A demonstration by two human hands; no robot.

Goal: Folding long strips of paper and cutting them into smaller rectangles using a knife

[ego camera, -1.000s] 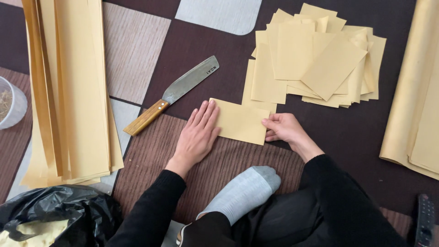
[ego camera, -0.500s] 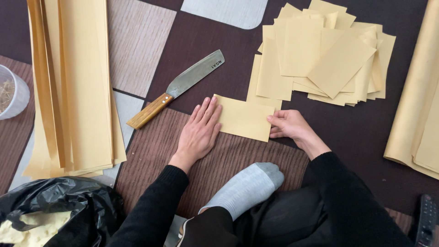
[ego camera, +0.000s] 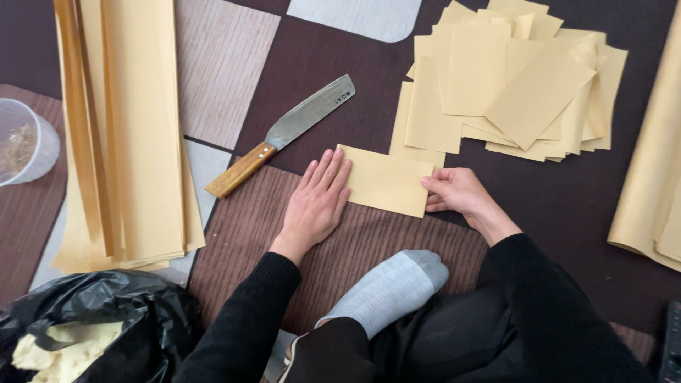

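- A yellow paper rectangle [ego camera: 386, 181] is seen lying flat on the patterned floor mat [ego camera: 355, 241], directly in front of the seated person.
- The left hand [ego camera: 318, 200] is laid flat, palm down, fingers extended and together, with the fingertips pressed on the rectangle's left edge; nothing is gripped.
- The right hand [ego camera: 454, 193] is closed on the rectangle's right edge, which is pinched between thumb and fingers.
- A cleaver-type knife [ego camera: 284, 135] with a wooden handle is observed just beyond the left hand, apart from it.
- A loose pile of cut yellow sheets [ego camera: 511, 85] is noted beyond the rectangle, its nearest sheet touching it.
- Long yellow paper strips [ego camera: 128, 135] are stacked at the left.
- A black plastic bag [ego camera: 92, 326] is recorded at lower left, and a grey-socked foot [ego camera: 390, 287] below the hands.
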